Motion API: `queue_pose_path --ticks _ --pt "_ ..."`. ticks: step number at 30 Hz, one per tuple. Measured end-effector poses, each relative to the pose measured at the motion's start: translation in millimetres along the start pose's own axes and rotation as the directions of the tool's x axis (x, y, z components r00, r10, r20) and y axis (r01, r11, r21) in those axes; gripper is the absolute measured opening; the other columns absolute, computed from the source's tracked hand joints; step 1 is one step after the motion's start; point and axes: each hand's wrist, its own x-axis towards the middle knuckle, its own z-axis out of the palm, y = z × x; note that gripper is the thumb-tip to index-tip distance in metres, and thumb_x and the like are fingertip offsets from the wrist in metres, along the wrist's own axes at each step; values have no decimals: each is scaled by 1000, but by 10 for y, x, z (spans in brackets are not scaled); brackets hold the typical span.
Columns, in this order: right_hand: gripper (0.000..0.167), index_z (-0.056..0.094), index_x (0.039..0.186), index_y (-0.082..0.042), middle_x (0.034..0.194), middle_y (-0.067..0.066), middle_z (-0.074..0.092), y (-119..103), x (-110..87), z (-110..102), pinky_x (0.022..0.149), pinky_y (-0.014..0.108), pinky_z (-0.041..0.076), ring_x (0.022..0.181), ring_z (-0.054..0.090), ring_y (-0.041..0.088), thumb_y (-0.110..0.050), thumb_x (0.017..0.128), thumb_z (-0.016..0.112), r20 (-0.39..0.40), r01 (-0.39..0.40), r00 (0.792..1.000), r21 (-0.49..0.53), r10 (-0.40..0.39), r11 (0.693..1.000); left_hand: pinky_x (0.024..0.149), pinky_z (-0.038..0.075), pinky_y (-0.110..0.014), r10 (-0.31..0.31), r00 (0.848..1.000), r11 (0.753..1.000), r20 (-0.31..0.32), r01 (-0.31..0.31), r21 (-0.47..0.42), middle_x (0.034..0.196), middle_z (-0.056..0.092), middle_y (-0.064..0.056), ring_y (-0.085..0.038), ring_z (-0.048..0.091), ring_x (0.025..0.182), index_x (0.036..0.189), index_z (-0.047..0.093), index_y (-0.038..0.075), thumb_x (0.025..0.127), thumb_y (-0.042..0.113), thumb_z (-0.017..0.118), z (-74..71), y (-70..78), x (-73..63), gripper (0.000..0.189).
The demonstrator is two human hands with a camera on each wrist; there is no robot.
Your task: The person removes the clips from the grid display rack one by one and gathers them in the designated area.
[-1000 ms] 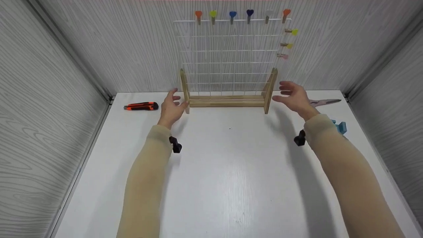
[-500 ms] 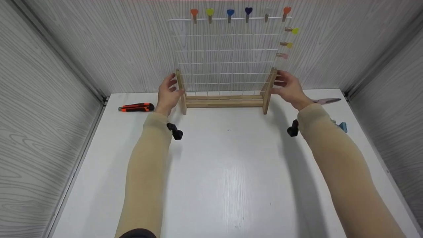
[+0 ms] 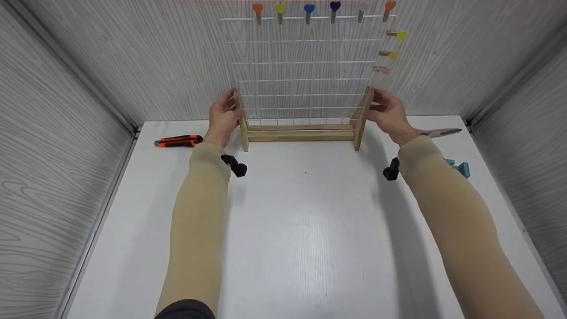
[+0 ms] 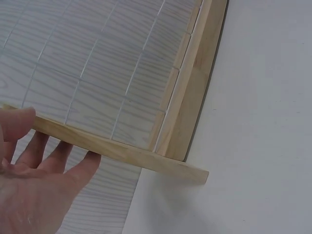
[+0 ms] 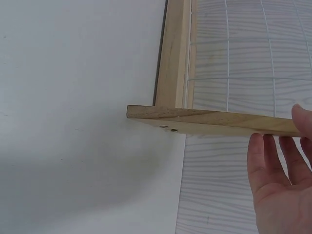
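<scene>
Gripping the wood stand (image 3: 301, 138) at both ends: my L hand (image 3: 223, 115) on its L side, R hand (image 3: 389, 113) on its R side, thumbs (image 4: 17, 123) over the front edges, fingers (image 5: 258, 161) bent against the outer faces. Arms (image 3: 199, 212) reach fwd, well apart. Stand w/ wire grid (image 3: 305, 80) is upright nr the back of the table (image 3: 283, 212).

No legible text, labels, brands, numbers or signs.

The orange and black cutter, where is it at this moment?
In the head view, the cutter lies near the back left corner of the white table, just left of the left hand.
</scene>
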Motion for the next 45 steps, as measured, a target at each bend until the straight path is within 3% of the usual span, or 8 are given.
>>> queue_pose_path --ticks 6,9,13,20,29,36,41,45 --pt "66 53 168 -17 167 14 58 -5 25 0 115 33 61 138 63 21 -3 106 72 -42 -5 999 17 6 1000 132 50 -43 1 999 997 -36 1 74 176 51 -9 -26 53 162 173 46 22 113 2 62 20 -2 18 65" --pt "63 53 167 -14 165 15 59 -1 27 16 112 29 61 137 63 20 -3 107 70 -58 12 998 1 -12 1000 131 51 -43 12 999 998 -37 -9 65 176 52 -10 -27 55 160 173 46 20 112 1 61 19 -18 26 65" --pt "64 51 168 -12 164 17 60 10 41 54 116 31 59 140 63 23 -4 108 70 -62 24 998 -32 -26 999 128 53 -46 19 999 1000 -33 -18 22 174 53 -13 -28 57 158 172 47 18 112 -4 57 -2 -49 29 65" --pt "66 51 169 -13 165 19 60 30 90 70 118 36 58 137 65 25 -3 107 72 -48 22 999 -25 -23 999 130 52 -46 -7 1000 999 -30 8 33 175 53 -7 -24 55 160 173 46 22 112 -4 58 -60 -52 56 68" --pt "64 50 170 -14 165 16 60 97 84 43 120 34 57 144 61 24 -5 109 69 -46 38 998 -5 -38 999 130 52 -45 10 1000 999 1 -10 31 175 54 -9 -26 56 159 172 47 21 111 -5 60 -99 -63 74 68" --pt "61 52 167 -15 158 11 61 178 -17 -21 107 17 60 144 61 22 -5 110 68 -14 61 998 48 -60 997 130 52 -48 44 998 998 48 -46 48 174 53 -12 -28 54 160 173 45 18 111 -6 58 -133 -143 7 67" --pt "57 54 164 -8 149 4 64 285 -101 -92 101 14 62 144 61 27 0 109 66 38 130 990 98 -134 987 125 57 -53 91 992 994 89 -96 49 169 57 -18 -33 58 155 173 44 12 111 -5 60 -168 -239 -48 65" --pt "58 51 166 -7 154 8 62 337 -190 -134 103 12 61 148 59 25 -1 110 65 51 141 988 88 -146 986 121 60 -53 116 986 990 119 -124 63 169 56 -21 -33 60 152 172 44 9 111 -6 60 -187 -287 -103 65"
